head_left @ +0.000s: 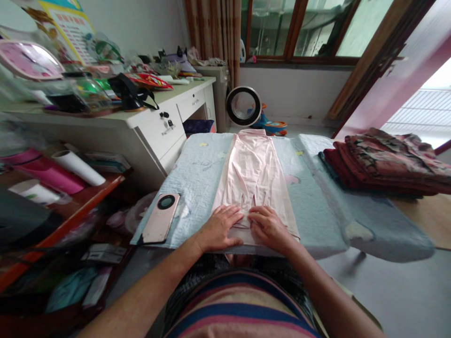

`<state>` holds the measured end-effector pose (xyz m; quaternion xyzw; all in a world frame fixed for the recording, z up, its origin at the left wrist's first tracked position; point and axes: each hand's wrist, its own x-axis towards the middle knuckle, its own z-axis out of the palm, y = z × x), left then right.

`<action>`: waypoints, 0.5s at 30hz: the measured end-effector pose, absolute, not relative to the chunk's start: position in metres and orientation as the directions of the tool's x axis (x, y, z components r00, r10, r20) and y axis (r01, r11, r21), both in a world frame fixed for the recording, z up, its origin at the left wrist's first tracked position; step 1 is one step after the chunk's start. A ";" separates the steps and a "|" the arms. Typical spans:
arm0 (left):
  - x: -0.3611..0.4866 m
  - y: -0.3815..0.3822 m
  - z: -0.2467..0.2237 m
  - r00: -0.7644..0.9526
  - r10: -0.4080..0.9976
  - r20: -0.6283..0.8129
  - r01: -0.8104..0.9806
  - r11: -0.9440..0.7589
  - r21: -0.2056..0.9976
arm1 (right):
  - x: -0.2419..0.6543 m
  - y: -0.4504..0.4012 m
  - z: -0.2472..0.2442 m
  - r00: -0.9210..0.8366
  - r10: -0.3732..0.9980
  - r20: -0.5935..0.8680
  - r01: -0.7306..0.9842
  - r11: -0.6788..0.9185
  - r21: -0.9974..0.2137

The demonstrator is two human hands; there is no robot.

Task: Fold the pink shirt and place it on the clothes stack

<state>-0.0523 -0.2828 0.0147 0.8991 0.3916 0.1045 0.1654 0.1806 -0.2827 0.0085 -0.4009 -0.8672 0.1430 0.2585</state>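
Apparent step: smoothing. My left hand lies open on the pink garment; right hand just beside, grip indeterminable. Next move requires even pressure.

The top edge crops the poster at upper left, its print blurred. The stack runs off the right edge. At center, the left hand and right hand hide some garment.
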 end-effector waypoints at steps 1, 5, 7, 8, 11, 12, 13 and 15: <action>-0.050 -0.283 0.018 0.684 0.727 0.064 0.661 -0.654 0.368 | 0.183 -0.283 0.008 -0.527 0.776 0.347 0.623 0.631 -0.463; -0.042 -0.281 0.026 0.741 0.664 0.101 0.596 -0.719 0.358 | 0.194 -0.286 0.011 -0.512 0.808 0.293 0.668 0.588 -0.456; -0.037 -0.279 0.029 0.758 0.643 0.108 0.576 -0.738 0.351 | 0.198 -0.289 0.016 -0.537 0.813 0.228 0.677 0.576 -0.458; -0.036 -0.279 0.030 0.765 0.634 0.111 0.569 -0.747 0.344 | 0.199 -0.291 0.019 -0.549 0.812 0.197 0.679 0.571 -0.462; -0.031 -0.280 0.031 0.775 0.618 0.130 0.554 -0.764 0.329 | 0.202 -0.298 0.026 -0.595 0.793 0.130 0.669 0.578 -0.468; -0.030 -0.281 0.031 0.774 0.618 0.138 0.553 -0.766 0.327 | 0.202 -0.300 0.027 -0.609 0.785 0.114 0.667 0.584 -0.463; -0.030 -0.281 0.031 0.770 0.621 0.146 0.556 -0.765 0.325 | 0.202 -0.302 0.027 -0.617 0.780 0.102 0.669 0.588 -0.455; -0.028 -0.282 0.030 0.759 0.633 0.153 0.566 -0.757 0.326 | 0.202 -0.304 0.027 -0.617 0.783 0.085 0.682 0.585 -0.439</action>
